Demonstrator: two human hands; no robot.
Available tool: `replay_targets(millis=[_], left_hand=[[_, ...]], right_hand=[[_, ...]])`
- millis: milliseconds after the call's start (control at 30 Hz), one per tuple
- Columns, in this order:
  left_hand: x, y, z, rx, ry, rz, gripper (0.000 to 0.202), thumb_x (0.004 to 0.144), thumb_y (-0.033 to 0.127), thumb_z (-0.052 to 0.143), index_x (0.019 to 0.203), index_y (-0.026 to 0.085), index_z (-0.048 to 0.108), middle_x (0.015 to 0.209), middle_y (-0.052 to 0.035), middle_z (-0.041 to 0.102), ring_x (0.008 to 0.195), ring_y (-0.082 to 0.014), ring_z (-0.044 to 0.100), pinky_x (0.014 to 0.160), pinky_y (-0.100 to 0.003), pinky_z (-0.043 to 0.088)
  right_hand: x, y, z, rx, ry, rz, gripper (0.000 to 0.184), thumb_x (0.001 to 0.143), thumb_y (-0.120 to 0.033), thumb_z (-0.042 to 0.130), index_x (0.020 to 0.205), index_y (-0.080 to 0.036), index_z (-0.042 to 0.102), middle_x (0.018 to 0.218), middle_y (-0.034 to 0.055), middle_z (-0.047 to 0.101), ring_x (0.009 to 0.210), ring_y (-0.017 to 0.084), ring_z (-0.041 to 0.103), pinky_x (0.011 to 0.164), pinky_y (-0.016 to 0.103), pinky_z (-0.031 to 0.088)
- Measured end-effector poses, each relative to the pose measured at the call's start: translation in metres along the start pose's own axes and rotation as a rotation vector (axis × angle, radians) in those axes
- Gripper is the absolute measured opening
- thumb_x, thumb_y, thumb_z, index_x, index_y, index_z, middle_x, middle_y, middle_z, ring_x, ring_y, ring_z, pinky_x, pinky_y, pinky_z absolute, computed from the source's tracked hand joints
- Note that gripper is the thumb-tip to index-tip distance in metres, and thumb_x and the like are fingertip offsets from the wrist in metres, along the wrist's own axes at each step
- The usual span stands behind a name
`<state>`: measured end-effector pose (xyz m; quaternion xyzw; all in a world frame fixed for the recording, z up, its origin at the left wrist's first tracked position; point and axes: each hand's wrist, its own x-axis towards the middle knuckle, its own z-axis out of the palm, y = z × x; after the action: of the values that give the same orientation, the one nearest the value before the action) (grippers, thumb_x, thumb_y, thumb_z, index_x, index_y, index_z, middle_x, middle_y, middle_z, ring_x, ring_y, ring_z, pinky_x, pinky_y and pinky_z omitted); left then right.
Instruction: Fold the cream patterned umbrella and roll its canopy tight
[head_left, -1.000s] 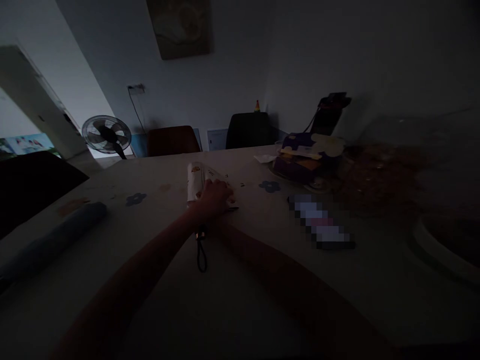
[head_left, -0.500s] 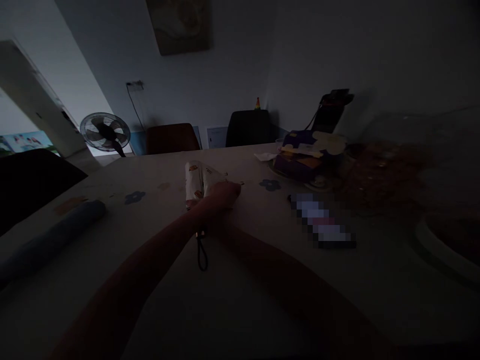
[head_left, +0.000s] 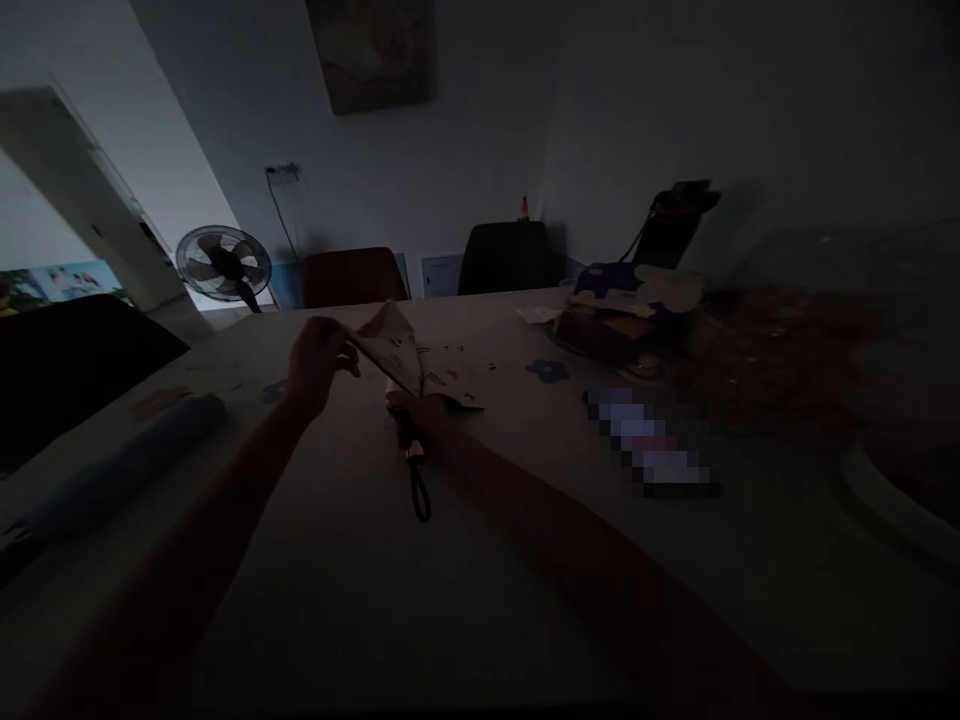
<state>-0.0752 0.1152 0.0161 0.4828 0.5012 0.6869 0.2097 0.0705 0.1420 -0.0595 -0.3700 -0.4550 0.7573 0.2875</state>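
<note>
A pale folding umbrella (head_left: 401, 350) with small printed figures lies on the table, its black wrist loop (head_left: 421, 492) hanging toward me. Around the handle end of this umbrella my right hand (head_left: 416, 418) is closed. My left hand (head_left: 321, 362) pinches the edge of a fabric panel and holds it out to the left, so that the dark underside edge shows. Another panel lies spread on the right side. In the dim light the finger details are hard to make out.
A rolled blue-grey bundle (head_left: 142, 460) lies at the left. On the right are a blurred-screen phone (head_left: 649, 445), a purple box (head_left: 607, 315) and a transparent bag of reddish contents (head_left: 780, 350). Chairs (head_left: 356, 277) stand beyond the table (head_left: 315, 600), with a fan (head_left: 223, 262) behind.
My left hand has moved from across the umbrella out to the left, pulling a fabric panel open. My right hand now shows at the handle. The view has shifted slightly.
</note>
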Motion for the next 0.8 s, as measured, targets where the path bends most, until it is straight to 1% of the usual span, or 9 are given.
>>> replay_targets(millis=[67,167,233,300,367,467,533,667,800], left_hand=[[-0.007,-0.016,-0.019,-0.007,0.053,-0.083,0.012,0.067,0.016,0.056,0.077,0.018,0.048,0.066,0.0006,0.054,0.05,-0.012,0.055,0.041,-0.024,0.048],[-0.017,-0.037,-0.034,-0.053,-0.012,-0.169,0.012,0.065,0.02,0.06,0.075,0.016,0.054,0.07,-0.0023,0.057,0.058,-0.0152,0.058,0.049,-0.03,0.053],[-0.021,-0.047,-0.036,-0.048,-0.048,-0.214,0.014,0.064,0.025,0.064,0.071,0.015,0.056,0.071,-0.0023,0.055,0.06,-0.0153,0.058,0.05,-0.031,0.054],[-0.022,-0.053,-0.033,-0.005,-0.046,-0.282,0.021,0.062,0.031,0.068,0.068,0.015,0.056,0.07,-0.0019,0.054,0.058,-0.0145,0.057,0.049,-0.03,0.053],[-0.022,-0.057,-0.031,0.04,-0.027,-0.337,0.028,0.057,0.034,0.073,0.07,0.015,0.056,0.07,-0.0015,0.054,0.058,-0.0139,0.056,0.048,-0.028,0.051],[-0.022,-0.057,-0.034,0.097,-0.082,-0.31,0.042,0.048,0.029,0.077,0.085,0.016,0.06,0.077,-0.0018,0.059,0.063,-0.0142,0.056,0.049,-0.025,0.047],[-0.021,-0.056,-0.039,0.167,-0.103,-0.271,0.047,0.049,0.028,0.075,0.092,0.017,0.061,0.083,-0.0028,0.062,0.065,-0.014,0.056,0.052,-0.025,0.046],[-0.016,-0.055,-0.044,0.285,0.005,-0.245,0.039,0.051,0.029,0.069,0.087,0.017,0.063,0.091,-0.006,0.064,0.076,-0.0171,0.058,0.066,-0.029,0.047],[-0.003,-0.053,-0.027,0.503,0.031,-0.235,0.038,0.063,0.043,0.063,0.089,0.016,0.06,0.094,-0.0088,0.065,0.081,-0.0209,0.059,0.068,-0.031,0.045]], right_hand=[[0.0,-0.002,-0.001,-0.011,0.005,0.003,0.027,0.075,-0.034,0.066,0.062,-0.013,0.055,0.043,0.0009,0.054,0.034,0.014,0.051,0.034,0.025,0.045],[0.003,-0.003,-0.003,-0.046,0.034,-0.026,0.029,0.076,-0.038,0.066,0.063,-0.013,0.058,0.045,0.0004,0.055,0.036,0.012,0.052,0.036,0.022,0.045],[0.005,-0.003,-0.005,-0.06,0.051,-0.024,0.034,0.079,-0.045,0.061,0.064,-0.014,0.059,0.046,-0.0001,0.055,0.038,0.01,0.053,0.038,0.019,0.045],[0.006,-0.003,-0.006,-0.049,0.055,-0.003,0.042,0.081,-0.053,0.055,0.067,-0.014,0.06,0.047,0.0,0.054,0.039,0.01,0.054,0.039,0.019,0.045],[0.005,-0.004,-0.006,-0.031,0.057,0.028,0.044,0.083,-0.055,0.052,0.067,-0.014,0.059,0.046,0.0002,0.054,0.038,0.011,0.053,0.038,0.02,0.045],[0.002,-0.005,-0.004,-0.021,0.047,0.042,0.036,0.084,-0.046,0.054,0.068,-0.014,0.058,0.045,-0.0008,0.053,0.036,0.011,0.052,0.038,0.021,0.045],[0.001,-0.005,-0.003,-0.043,0.049,0.008,0.029,0.083,-0.041,0.055,0.072,-0.014,0.059,0.045,-0.0019,0.052,0.035,0.011,0.051,0.038,0.021,0.045],[0.002,0.0,-0.003,-0.129,0.063,-0.029,0.028,0.081,-0.04,0.058,0.074,-0.013,0.063,0.045,-0.0009,0.053,0.037,0.012,0.052,0.039,0.021,0.044],[0.008,0.007,-0.004,-0.309,0.098,-0.128,0.032,0.074,-0.044,0.063,0.074,-0.012,0.065,0.05,0.0002,0.056,0.044,0.012,0.055,0.041,0.019,0.041]])
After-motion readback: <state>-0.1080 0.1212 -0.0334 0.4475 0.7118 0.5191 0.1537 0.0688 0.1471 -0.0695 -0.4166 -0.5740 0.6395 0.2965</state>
